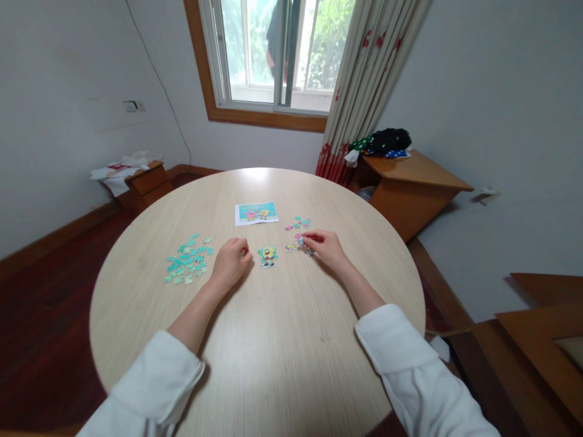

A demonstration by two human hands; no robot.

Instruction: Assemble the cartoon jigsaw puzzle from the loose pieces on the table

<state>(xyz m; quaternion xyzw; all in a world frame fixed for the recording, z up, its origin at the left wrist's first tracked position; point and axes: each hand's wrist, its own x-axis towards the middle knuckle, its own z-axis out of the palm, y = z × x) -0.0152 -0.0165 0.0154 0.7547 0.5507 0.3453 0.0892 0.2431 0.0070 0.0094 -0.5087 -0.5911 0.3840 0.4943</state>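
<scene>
My right hand (pixel 327 246) pinches a small jigsaw piece (pixel 301 241) above a few loose pink and yellow pieces (pixel 290 247). Its thumb and forefinger are together at the tips. My left hand (pixel 231 262) rests on the table with its fingers curled in; whatever may be between them is hidden. Between the two hands lies a small joined patch of puzzle (pixel 268 254) with a yellow cartoon face on a teal ground. More pink and teal pieces (pixel 299 223) lie just beyond my right hand.
A heap of teal and pale green pieces (pixel 186 261) is spread left of my left hand. Farther back lies a printed reference picture (pixel 256 213) of cartoon figures. The round wooden table (pixel 273 352) has a curved edge; a wooden cabinet (pixel 410 173) stands beyond it at right.
</scene>
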